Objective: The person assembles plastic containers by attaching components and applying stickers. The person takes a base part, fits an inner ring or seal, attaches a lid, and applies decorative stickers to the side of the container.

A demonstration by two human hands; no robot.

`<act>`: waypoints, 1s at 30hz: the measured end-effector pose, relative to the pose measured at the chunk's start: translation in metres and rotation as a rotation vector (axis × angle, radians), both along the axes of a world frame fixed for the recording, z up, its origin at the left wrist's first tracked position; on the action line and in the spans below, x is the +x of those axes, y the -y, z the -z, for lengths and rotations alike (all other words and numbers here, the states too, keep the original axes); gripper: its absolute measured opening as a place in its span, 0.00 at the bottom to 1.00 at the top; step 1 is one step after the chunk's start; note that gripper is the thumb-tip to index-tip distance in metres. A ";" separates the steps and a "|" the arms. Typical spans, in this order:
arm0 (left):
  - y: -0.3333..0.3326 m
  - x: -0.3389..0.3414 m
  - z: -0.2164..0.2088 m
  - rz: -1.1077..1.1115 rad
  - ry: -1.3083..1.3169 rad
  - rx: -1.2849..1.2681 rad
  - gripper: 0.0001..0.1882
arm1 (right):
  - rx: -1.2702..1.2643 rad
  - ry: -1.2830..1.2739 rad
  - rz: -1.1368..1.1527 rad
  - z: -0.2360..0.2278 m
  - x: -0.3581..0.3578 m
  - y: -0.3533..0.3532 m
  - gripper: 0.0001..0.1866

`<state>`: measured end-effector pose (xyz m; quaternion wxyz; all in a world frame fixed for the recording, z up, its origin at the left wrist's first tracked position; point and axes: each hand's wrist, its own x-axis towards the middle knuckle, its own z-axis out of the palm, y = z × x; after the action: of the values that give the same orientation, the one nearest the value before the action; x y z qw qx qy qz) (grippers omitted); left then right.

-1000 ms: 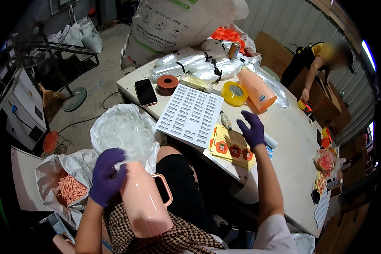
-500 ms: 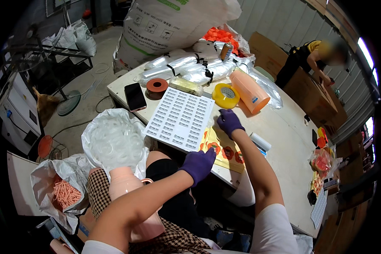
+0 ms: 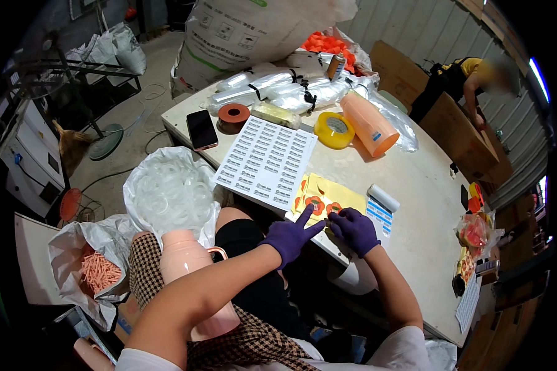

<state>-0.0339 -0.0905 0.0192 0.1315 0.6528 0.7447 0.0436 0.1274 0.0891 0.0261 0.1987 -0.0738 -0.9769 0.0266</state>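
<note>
Yellow sticker sheets [image 3: 343, 191] with red flower-shaped stickers lie at the table's near edge. My left hand [image 3: 289, 240], in a purple glove, rests on their near side with fingers stretched out and apart. From the right, my purple-gloved right hand [image 3: 357, 231] bends its fingers together at a red flower sticker by the near edge; its fingertips are partly hidden. A white sheet of printed labels [image 3: 267, 159] lies beside the yellow sheets on the left. Under my left forearm, a pink jug [image 3: 189, 263] with a handle leans across my lap.
Yellow tape [image 3: 334, 130], an orange-pink cylinder [image 3: 369, 123], a phone [image 3: 202, 130] and a brown-red tape roll [image 3: 233, 116] stand or lie farther back. A blue-and-white label roll [image 3: 380, 210] is at right. Bags of clear rings [image 3: 171, 195] and pink pieces [image 3: 99, 272] sit at left. Another person works far right.
My right hand has come back from the far side of the yellow sheets to their near edge. The left hand's fingers have spread. More of the yellow sheets and the blue-and-white labels now shows.
</note>
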 end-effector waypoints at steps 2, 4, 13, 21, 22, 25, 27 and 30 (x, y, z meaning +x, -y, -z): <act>-0.001 0.001 -0.002 0.001 0.028 -0.012 0.48 | 0.006 -0.072 -0.053 0.000 -0.002 -0.005 0.13; 0.001 0.000 -0.004 0.004 0.061 -0.024 0.49 | 0.030 -0.058 -0.058 -0.001 -0.006 -0.006 0.12; 0.005 -0.004 0.001 0.014 0.133 -0.019 0.49 | -0.028 0.006 -0.089 -0.003 -0.018 -0.004 0.13; 0.008 0.023 0.023 -0.100 -0.175 0.261 0.32 | -0.349 0.252 -0.140 -0.017 -0.033 -0.021 0.16; 0.004 0.032 0.027 -0.061 -0.122 0.301 0.26 | -0.517 0.370 -0.140 -0.017 -0.037 -0.033 0.17; -0.005 0.047 0.027 0.153 -0.091 0.443 0.18 | -0.704 0.549 -0.190 -0.016 -0.049 -0.062 0.16; -0.015 0.043 0.018 0.113 -0.051 0.383 0.18 | -0.724 0.612 -0.209 -0.024 -0.060 -0.064 0.17; -0.023 0.040 0.007 0.016 0.064 0.249 0.18 | -0.807 0.715 -0.139 -0.036 -0.066 -0.063 0.18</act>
<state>0.0065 -0.0675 0.0120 0.0734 0.6684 0.7236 0.1557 0.0611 0.1517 0.0622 -0.1925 -0.0837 -0.8983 0.3861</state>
